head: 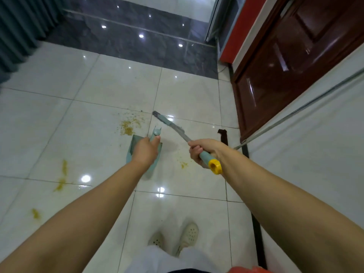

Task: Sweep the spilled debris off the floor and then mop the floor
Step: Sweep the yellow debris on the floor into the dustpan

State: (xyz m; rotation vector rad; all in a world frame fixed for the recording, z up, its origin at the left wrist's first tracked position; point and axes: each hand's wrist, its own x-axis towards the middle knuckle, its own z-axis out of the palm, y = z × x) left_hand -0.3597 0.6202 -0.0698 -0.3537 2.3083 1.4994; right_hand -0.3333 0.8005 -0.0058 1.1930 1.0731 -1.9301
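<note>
My left hand [146, 149] grips the upright handle of a pale green dustpan [132, 147] standing on the white tiled floor. My right hand [204, 149] grips the teal handle of a broom [173, 125], just ahead of its yellow end cap [215, 166]. The broom's head reaches down to the floor beyond the dustpan and is blurred. Yellow-brown debris [128, 126] lies in a pile just beyond the dustpan. Smaller patches lie right of the pan [183, 164] and at the left [62, 175], [35, 213].
A dark brown door [285, 62] and a white wall stand at the right. A metal mop pole [295, 113] leans along the wall. A small dark object [222, 134] sits near the door's foot. Dark grey tiles [137, 42] lie ahead, a curtain [21, 26] hangs at the left. My shoes [175, 237] are below.
</note>
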